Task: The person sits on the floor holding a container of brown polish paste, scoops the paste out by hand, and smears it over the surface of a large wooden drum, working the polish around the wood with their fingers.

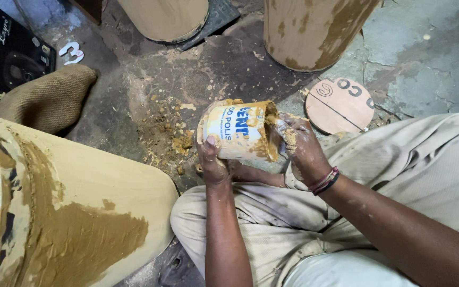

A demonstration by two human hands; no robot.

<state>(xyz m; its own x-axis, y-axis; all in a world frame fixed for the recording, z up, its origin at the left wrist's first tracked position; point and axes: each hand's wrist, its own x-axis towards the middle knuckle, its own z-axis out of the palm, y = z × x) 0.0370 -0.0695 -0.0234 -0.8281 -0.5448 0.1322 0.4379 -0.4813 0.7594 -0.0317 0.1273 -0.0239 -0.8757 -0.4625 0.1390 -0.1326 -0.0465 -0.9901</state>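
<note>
tin [240, 130] between both hands, drum [75, 212] left, disc [340, 105] right

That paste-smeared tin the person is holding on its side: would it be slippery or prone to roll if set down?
Probably slippery: the tin is smeared with wet tan paste where the left hand grips it. Being cylindrical, it would likely roll if laid sideways. It seems fairly rigid, keeping its shape while the right hand digs at its mouth.

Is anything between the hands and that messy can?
No. The left hand grips the paste-smeared can directly, and the right hand has its fingers at the can's open end. Nothing visible is between them.
</note>
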